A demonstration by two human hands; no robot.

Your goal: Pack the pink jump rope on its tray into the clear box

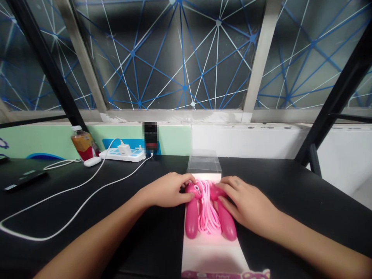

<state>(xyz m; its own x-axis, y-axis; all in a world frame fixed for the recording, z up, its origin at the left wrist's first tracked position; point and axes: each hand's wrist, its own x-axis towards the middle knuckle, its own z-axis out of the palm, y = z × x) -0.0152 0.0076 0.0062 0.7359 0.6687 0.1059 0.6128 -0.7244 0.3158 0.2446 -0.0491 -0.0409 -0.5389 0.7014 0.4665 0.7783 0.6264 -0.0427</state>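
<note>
A pink jump rope (pixel 208 217) lies on a white card (pixel 213 257), its cord coiled in a bundle between two dark pink handles. My left hand (pixel 171 190) grips the round top of the left handle (pixel 192 219), which has a small eye printed on it, between thumb and fingers. On the other side, my right hand (pixel 247 203) holds the top of the right handle (pixel 227 221), its fingers partly covering it. Behind the card a clear plastic box (pixel 204 163) lies on the black table (pixel 157 240). A purple printed flap (pixel 223 274) with a cartoon bear shows at the card's near end.
To the left are a white power strip (pixel 123 155) with a plugged-in charger, a drink bottle (pixel 84 143), a white mouse-like object (pixel 92 161) and a dark flat object (pixel 26 180). A long white cable (pixel 95 186) loops over the table. Black metal posts (pixel 328 100) rise at both sides.
</note>
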